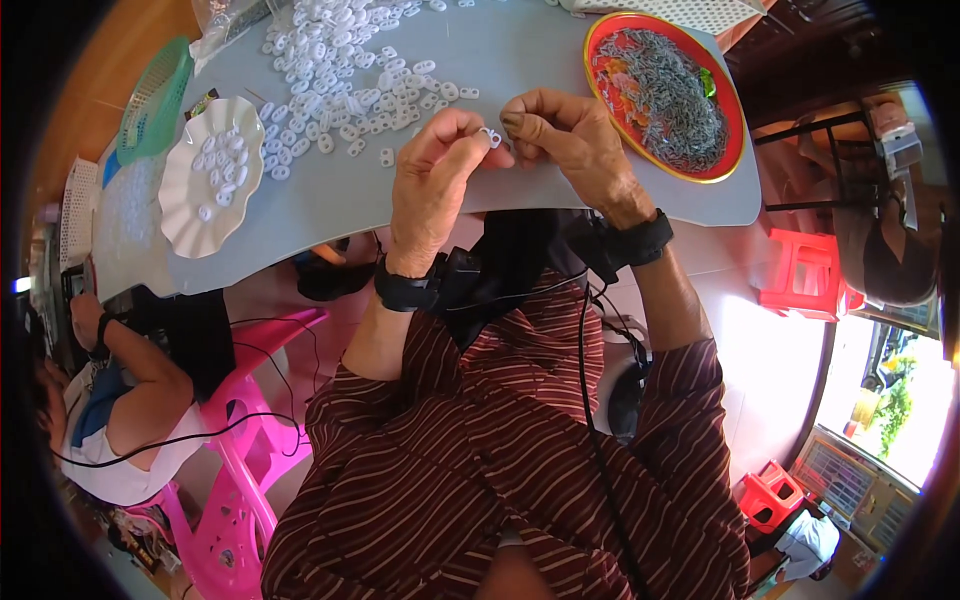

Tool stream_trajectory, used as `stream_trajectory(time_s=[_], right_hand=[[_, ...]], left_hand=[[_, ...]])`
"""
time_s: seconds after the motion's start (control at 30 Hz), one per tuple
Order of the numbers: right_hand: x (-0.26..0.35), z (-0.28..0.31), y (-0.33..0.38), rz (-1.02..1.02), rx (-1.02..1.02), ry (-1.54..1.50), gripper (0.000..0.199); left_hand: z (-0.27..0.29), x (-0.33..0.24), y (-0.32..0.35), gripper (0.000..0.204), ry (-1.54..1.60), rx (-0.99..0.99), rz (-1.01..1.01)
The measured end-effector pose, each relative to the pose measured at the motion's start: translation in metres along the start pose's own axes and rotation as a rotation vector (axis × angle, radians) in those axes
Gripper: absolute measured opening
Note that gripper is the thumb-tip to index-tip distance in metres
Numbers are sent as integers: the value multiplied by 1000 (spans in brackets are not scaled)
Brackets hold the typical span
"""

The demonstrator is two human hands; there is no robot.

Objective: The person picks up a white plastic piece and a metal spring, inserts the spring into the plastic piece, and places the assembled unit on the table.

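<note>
Between the thumb and fingers of my left hand is a small white plastic piece with a hole in it. My right hand is close beside it, thumb and forefinger pinched together; whatever they hold is too small to make out. Both hands are above the near edge of the grey table. Beyond my left hand spreads a heap of similar white two-holed pieces. To the right of my right hand lies a red oval tray full of small grey metal pins.
A white scalloped dish with several white pieces stands at the left, near a green basket. A person sits at the left by a pink chair. Red stools stand on the floor at the right. Black cables hang across my front.
</note>
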State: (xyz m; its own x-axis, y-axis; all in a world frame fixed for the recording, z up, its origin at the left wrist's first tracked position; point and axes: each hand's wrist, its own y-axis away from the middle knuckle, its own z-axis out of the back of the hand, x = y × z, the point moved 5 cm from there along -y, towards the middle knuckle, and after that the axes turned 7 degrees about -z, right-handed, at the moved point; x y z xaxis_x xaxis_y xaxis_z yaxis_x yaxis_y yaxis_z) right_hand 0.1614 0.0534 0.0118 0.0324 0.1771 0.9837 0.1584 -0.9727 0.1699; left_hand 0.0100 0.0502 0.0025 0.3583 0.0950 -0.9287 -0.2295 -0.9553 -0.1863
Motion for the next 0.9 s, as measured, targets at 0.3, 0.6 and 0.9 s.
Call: stream_trajectory(time_s=[0.3, 0.6, 0.9], right_hand=[[-1, -2, 5, 148, -29, -125, 14], [-3, -5, 6, 211, -101, -114, 14], [0, -5, 9, 226, -123, -10, 10]], left_hand=[[-6, -2, 1, 6, -101, 8, -88], [-8, 1, 1, 7, -135, -5, -100], [-7, 1, 1, 8, -116, -17, -95]])
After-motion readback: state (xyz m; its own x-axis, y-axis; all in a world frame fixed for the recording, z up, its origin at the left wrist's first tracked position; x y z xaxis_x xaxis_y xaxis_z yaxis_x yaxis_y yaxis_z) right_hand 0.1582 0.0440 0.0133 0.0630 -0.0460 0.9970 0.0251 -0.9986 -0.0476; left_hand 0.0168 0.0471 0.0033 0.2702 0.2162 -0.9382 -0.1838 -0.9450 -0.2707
